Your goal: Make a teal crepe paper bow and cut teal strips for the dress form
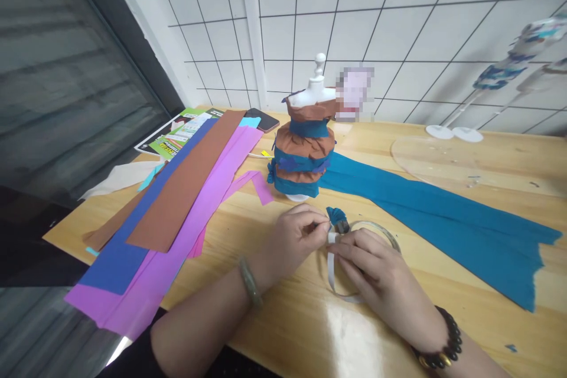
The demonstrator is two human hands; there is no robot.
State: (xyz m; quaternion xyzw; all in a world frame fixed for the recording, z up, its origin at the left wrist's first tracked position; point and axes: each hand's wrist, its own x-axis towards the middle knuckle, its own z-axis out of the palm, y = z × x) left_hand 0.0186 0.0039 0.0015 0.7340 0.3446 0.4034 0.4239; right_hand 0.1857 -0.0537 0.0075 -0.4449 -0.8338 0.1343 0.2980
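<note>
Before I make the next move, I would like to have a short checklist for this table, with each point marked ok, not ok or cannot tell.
1. Dress form standing upright: ok.
2. White strip within reach of the right hand: ok, it is at the fingertips.
3. Something gripped in the left hand: cannot tell, the pinching fingers hide it.
4. Long teal paper apart from both hands: ok.
5. Coloured strips at the left laid separately: not ok, the brown strip overlaps the blue strip and the purple strip.
</note>
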